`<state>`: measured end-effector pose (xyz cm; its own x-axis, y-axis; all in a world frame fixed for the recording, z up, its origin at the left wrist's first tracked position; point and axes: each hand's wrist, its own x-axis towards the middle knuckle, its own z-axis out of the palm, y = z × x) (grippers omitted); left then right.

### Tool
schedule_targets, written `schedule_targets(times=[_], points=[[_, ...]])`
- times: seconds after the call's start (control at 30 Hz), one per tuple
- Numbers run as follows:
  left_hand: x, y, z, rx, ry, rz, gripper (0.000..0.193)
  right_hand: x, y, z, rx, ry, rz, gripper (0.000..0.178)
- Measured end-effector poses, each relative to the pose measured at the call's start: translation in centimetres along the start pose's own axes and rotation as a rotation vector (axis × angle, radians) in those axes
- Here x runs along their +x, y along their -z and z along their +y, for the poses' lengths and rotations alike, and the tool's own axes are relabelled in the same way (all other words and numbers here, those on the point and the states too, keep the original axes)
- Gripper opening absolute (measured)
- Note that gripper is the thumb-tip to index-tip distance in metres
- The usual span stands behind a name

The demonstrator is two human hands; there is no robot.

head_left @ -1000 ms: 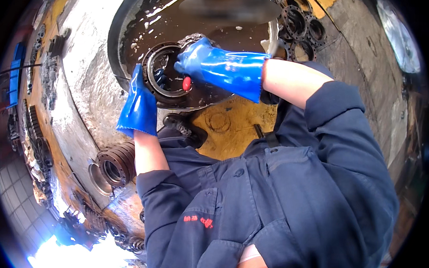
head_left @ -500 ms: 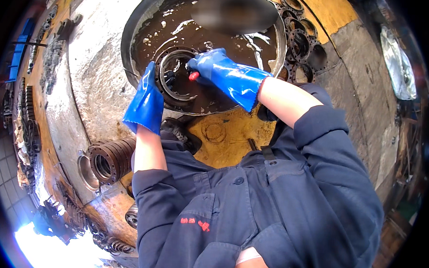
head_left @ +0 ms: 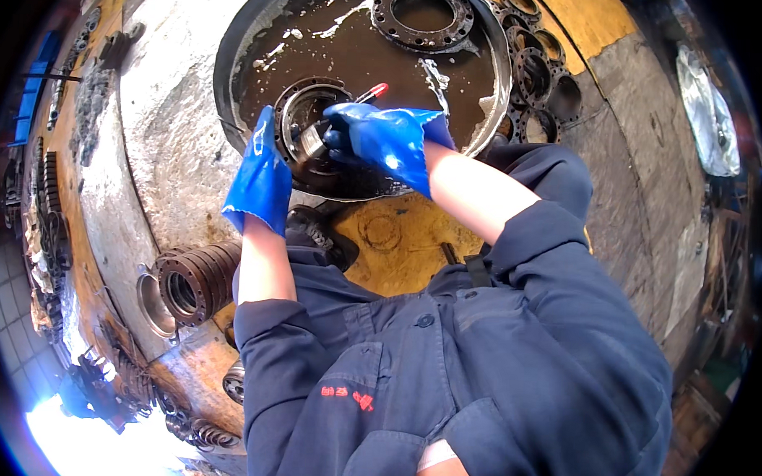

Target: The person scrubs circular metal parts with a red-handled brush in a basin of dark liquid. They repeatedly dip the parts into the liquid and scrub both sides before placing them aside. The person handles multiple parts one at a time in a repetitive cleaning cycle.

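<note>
A dark, wet metal flange ring with holes around its rim stands tilted at the near left of a round basin of murky brown liquid. My left hand, in a blue rubber glove, is closed on the ring's left edge; part of its fingers is hidden. In my blue-gloved right hand is a brush, gripped with its flat head inside the ring's opening. The brush's red handle end sticks out above the glove, pointing away and to the right.
Another flanged ring lies at the basin's far right. Several dark rings are piled right of the basin. A stack of rusty rings sits by my left leg, beside a pale ring. Clear plastic lies at far right.
The brush has turned in my right hand: its red handle end now points up and right, and its head shows inside the ring. My right forearm has shifted left; my left hand barely moved.
</note>
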<state>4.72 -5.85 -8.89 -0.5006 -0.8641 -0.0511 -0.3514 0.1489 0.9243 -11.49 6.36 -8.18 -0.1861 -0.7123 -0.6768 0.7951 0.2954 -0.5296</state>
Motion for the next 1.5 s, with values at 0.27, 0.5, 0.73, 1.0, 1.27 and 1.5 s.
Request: schedule_targets(times=[0.27, 0.5, 0.73, 1.0, 1.27, 1.5], points=[[-3.1, 1.9, 1.8, 0.726, -0.567, -0.022, 0.046, 2.3, -1.0, -1.4, 0.824, -0.123, 0.341, 0.010], [0.6, -0.4, 1.2, 0.336, -0.242, -0.032, 0.046, -0.5, 1.9, -0.4, -0.766, 0.450, -0.149, 0.026], [0.7, -0.1, 1.3, 0.281, -0.163, -0.011, 0.046, -4.5, 0.1, -6.2, -1.376, 0.249, -0.119, 0.046], [0.6, -0.1, 1.7, 0.240, -0.132, 0.002, 0.046, -2.6, -0.4, -4.5, -2.072, 0.907, -0.193, 0.034], [0.6, 0.0, 2.0, 0.221, -0.117, 0.011, 0.046, -2.6, -1.1, -5.5, -1.818, 1.493, -0.343, 0.024], [0.3, 0.3, 1.8, 0.217, -0.105, 0.012, 0.046, 0.3, 3.1, -4.4, -1.793, 1.057, -0.008, 0.046]])
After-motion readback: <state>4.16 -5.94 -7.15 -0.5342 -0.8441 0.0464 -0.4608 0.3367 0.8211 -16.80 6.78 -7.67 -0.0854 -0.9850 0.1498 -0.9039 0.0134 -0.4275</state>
